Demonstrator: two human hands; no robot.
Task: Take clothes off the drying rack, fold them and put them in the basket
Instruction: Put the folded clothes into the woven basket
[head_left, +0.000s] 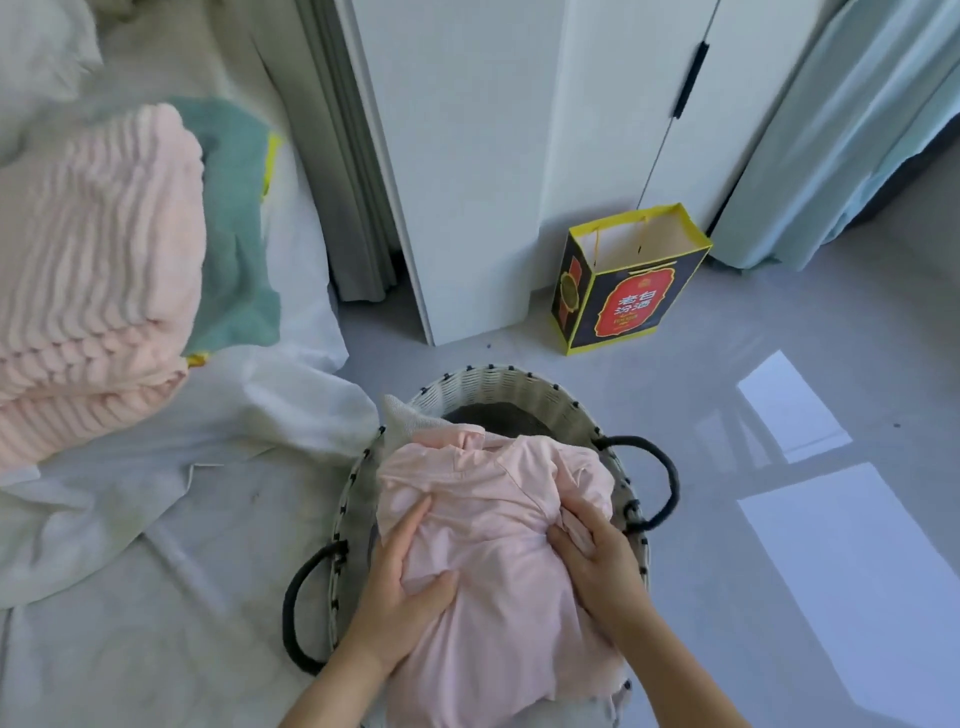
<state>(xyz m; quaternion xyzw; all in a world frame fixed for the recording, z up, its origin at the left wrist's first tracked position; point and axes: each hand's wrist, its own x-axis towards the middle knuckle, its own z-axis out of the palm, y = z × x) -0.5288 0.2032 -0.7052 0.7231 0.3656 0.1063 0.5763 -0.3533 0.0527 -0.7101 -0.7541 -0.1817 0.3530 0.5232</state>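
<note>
A folded pale pink garment (488, 519) lies on top of the woven white basket (498, 387), which has two black handles and stands on the grey floor. My left hand (405, 587) holds the garment's left side, fingers laid along the cloth and the thumb pinching a fold. My right hand (597, 561) grips the right edge, its fingers curled under a bunched fold. A grey cloth (402, 418) and something dark show in the basket beneath the pink garment. No drying rack is in view.
A bed with a white sheet (171, 519) fills the left; a folded pink blanket (88, 280) and a green towel (234, 223) lie on it. A black and yellow paper bag (626, 291) stands by the white wardrobe (467, 156). Pale curtains (841, 135) hang at right.
</note>
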